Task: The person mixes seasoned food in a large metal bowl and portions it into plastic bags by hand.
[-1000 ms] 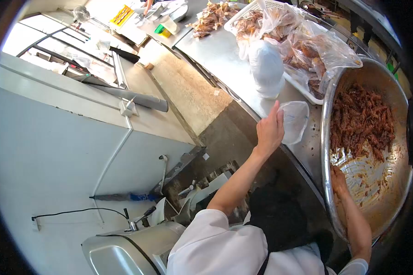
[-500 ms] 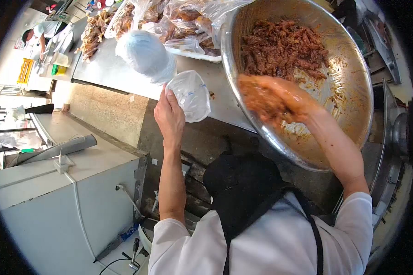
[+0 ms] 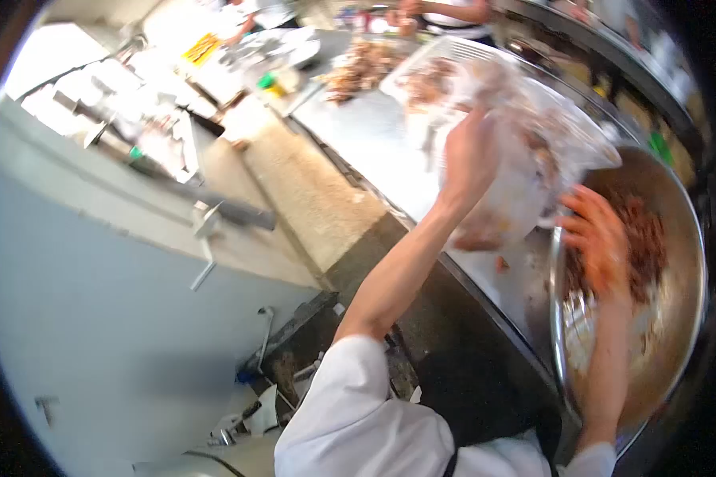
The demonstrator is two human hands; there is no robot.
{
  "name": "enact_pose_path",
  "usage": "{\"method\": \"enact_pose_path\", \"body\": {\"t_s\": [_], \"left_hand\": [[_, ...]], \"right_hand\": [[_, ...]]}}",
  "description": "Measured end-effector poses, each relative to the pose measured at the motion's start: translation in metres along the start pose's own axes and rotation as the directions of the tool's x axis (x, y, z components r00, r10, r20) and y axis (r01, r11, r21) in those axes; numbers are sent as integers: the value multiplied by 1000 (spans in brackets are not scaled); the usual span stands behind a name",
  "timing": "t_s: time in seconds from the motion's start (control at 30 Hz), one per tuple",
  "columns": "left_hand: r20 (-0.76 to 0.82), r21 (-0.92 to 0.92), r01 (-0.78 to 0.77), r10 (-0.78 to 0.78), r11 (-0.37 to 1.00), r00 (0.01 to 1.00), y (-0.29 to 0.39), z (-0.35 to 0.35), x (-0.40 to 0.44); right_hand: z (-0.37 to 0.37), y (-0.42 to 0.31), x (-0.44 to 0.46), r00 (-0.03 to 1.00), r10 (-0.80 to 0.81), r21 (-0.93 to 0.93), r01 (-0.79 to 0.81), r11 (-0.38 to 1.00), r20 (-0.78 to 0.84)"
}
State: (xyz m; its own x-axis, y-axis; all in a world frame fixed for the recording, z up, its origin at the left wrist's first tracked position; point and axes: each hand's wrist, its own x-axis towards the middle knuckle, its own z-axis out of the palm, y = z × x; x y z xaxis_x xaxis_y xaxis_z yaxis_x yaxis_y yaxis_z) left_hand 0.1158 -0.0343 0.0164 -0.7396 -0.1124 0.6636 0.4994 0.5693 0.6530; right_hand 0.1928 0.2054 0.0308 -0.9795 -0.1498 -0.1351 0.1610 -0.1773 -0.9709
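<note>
My left hand [image 3: 471,155] is closed around the upper part of a clear plastic bag [image 3: 501,203], which hangs over the metal table's edge area. A brownish lump of food shows in the bag's lower end. Over the left side of a large steel bowl [image 3: 558,326] is my right hand [image 3: 601,238], its fingers apart and coated in orange-red sauce; I see nothing in it. Red-brown sauced meat pieces [image 3: 644,242] lie in the far part of the bowl, partly behind that hand. Motion blurs both hands.
A white basket [image 3: 453,48] and several filled plastic bags [image 3: 565,119] stand behind on the metal table [image 3: 358,131]. A pile of brown food [image 3: 362,67] lies farther left. Co-workers [image 3: 453,14] are at the back. A pale wall unit [image 3: 119,302] stands left.
The view has swung, so the scene sits differently. My left hand has raised the plastic bag, which now has food inside. The handful of meat has left my right hand, and its fingers have spread.
</note>
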Motion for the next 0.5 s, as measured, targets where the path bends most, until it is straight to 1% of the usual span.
{"method": "enact_pose_path", "body": {"t_s": [0.03,0.07,0.1,0.13,0.17,0.27,0.3,0.33,0.37,0.4,0.43,0.47,0.5], "left_hand": [[-60,102,-31,37,994,998,4,-7,36],[-242,141,-174,204,975,949,-2,-7,76],[-269,67,-137,150,988,951,1,-15,117],[-336,76,-174,190,982,923,4,-22,153],[-399,89,-210,228,974,888,5,-27,180],[-408,201,-278,338,939,848,1,-28,222],[-241,375,-270,375,887,895,-30,-13,236],[-68,532,-281,371,799,926,-83,12,242],[57,550,-254,267,796,962,-119,26,227],[181,572,-233,156,786,971,-140,33,207],[277,482,-130,-10,866,961,-161,42,182],[334,389,113,-254,914,908,-144,33,155],[346,480,47,-239,876,907,-156,34,148]], "right_hand": [[-28,4,-8,996,-81,2,81,997,-39],[-51,4,-12,986,-72,-70,62,996,-151],[-83,14,-17,979,-71,-102,52,993,-190],[-108,24,-25,968,-56,-120,27,992,-243],[-137,39,-32,952,-2,-128,-39,991,-305],[-198,71,-52,882,130,-167,-227,959,-453],[-218,82,-58,885,165,-207,-277,938,-435],[-238,92,-63,886,200,-248,-324,913,-419],[-249,99,-66,883,235,-290,-368,884,-405],[-243,99,-66,882,220,-407,-397,823,-416],[-236,101,-67,882,204,-516,-421,746,-425],[-230,106,-66,882,188,-613,-440,656,-432],[-254,139,-51,951,51,-758,-274,592,-304]]}}
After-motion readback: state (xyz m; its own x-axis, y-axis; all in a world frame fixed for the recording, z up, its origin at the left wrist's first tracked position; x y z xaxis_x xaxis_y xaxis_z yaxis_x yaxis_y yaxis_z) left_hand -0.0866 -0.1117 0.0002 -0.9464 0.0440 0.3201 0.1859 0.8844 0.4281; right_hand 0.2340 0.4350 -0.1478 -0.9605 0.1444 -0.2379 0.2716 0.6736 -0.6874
